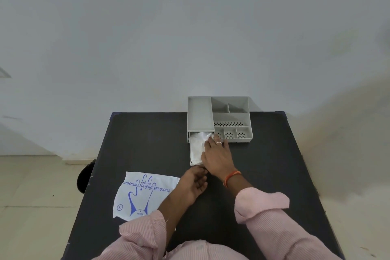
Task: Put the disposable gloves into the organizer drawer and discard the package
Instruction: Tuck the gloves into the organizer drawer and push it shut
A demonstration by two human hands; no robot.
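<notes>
A grey organizer (219,119) stands at the far edge of the black table (147,143), with its drawer (191,152) pulled out toward me. Clear disposable gloves (197,146) fill the drawer. My right hand (215,154) lies flat on the gloves, fingers spread and pressing down near the drawer's right side. My left hand (196,181) hovers just below the drawer's front, palm turned up, fingers loosely curled, holding nothing I can see. The flat white package (143,194) printed "Disposable Polyethylene Gloves" lies on the table to the left of my left arm.
The organizer's right half has several open compartments (230,120), some with perforated floors. A dark round object (85,177) sits on the floor at the table's left edge. A pale wall rises behind the table.
</notes>
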